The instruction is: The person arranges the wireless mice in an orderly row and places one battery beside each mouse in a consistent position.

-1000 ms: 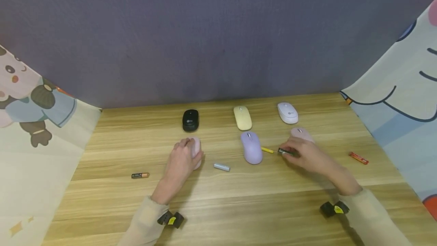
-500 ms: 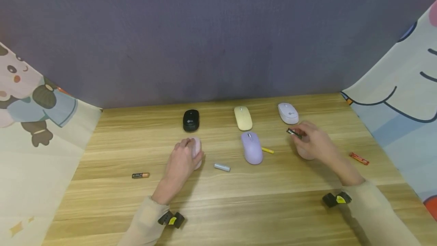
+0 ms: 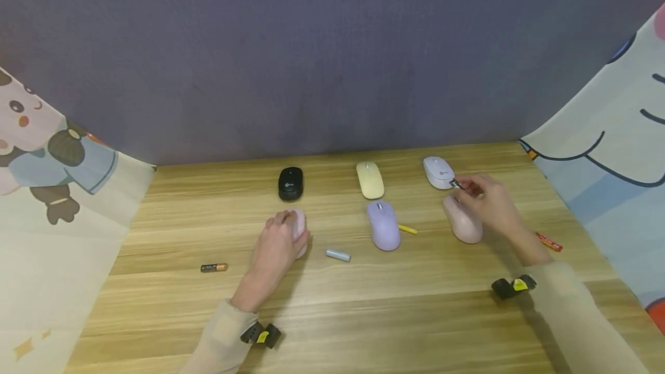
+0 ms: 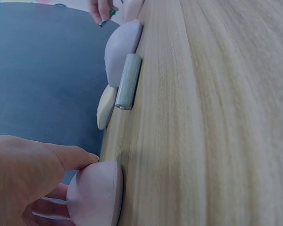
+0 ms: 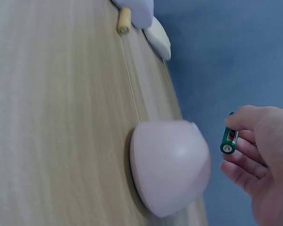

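Observation:
My left hand (image 3: 275, 245) rests over a pale pink computer mouse (image 3: 298, 229) on the table, thumb on one side and fingers on the other. Between thumb and fingertips my right hand (image 3: 490, 204) pinches a dark green battery (image 5: 230, 137), raised above the tabletop. In the head view this battery overlaps the front edge of a white mouse (image 3: 438, 172). A second pink mouse (image 3: 464, 223) lies just below the right hand. To its left are a purple mouse (image 3: 383, 227) and a yellow battery (image 3: 407, 229) partly tucked beside it.
A black mouse (image 3: 290, 183) and a cream-yellow mouse (image 3: 370, 180) sit along the back. Loose on the wooden table (image 3: 363, 328) lie a grey battery (image 3: 338, 255), a black-and-copper battery (image 3: 214, 268) and a red battery (image 3: 549, 242). A dark partition (image 3: 332, 62) closes off the rear.
My right hand has lifted the green battery from beside the yellow one and carried it back and right, over the pink mouse to the white mouse. The left hand stays put.

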`<state>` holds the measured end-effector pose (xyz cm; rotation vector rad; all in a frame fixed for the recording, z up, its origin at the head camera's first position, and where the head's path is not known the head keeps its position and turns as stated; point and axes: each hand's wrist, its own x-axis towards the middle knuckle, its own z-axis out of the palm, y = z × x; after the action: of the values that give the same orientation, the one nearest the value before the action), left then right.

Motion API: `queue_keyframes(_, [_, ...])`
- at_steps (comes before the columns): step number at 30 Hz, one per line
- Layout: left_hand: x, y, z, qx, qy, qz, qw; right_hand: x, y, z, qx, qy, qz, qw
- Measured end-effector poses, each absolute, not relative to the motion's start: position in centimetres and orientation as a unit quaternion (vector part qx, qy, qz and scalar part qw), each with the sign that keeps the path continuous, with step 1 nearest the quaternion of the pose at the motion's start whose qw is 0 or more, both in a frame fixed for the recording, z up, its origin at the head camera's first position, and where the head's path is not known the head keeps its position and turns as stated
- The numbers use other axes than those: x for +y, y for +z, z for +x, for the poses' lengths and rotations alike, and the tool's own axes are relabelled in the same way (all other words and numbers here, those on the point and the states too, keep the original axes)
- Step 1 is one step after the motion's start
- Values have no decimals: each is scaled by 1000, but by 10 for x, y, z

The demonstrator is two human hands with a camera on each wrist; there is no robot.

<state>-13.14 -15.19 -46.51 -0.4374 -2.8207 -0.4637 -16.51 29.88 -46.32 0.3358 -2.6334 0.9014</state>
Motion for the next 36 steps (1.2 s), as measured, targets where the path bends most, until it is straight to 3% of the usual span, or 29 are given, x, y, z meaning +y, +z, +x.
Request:
queue_keyframes(10, [-151,-466,-131,-969,-167,-143,110,316,-468,-176,-913,401,-48,53])
queue_keyframes(20, [-151,-467,-133,-970,-161,-144,115,322,-476,-195,-930,358,-68,39])
queue_keyframes(36, [-151,-464,-130,-971,-152,-143,114,335,-484,-228,-931,356,-76,-37])
